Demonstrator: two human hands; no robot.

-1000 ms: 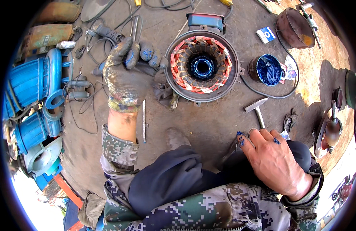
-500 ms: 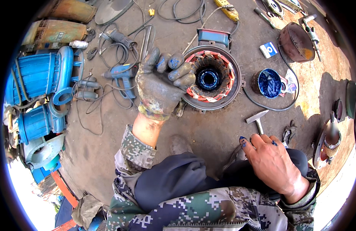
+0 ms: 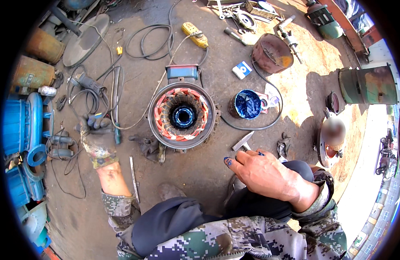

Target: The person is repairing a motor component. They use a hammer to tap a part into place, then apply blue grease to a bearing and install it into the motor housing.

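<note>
While the gloved left hand [image 3: 96, 136] grips a drill [image 3: 105, 126], the stator [image 3: 182, 116] sits between it and the bare, empty right hand [image 3: 262, 173].

A motor stator [image 3: 182, 116] with red-tied windings is seen at centre frame. At left, a blue power tool [image 3: 105, 125] is gripped by the gloved left hand [image 3: 96, 141]. The bare, blue-stained right hand [image 3: 262, 173] is rested on the knee, below a hammer [image 3: 242, 141] and a blue paint can [image 3: 246, 104].

Red-and-white windings [image 3: 165, 117] in the grey stator housing [image 3: 153, 130], blue paint tin [image 3: 246, 104], camouflage sleeve [image 3: 117, 208], blue-stained right hand [image 3: 262, 173].
</note>
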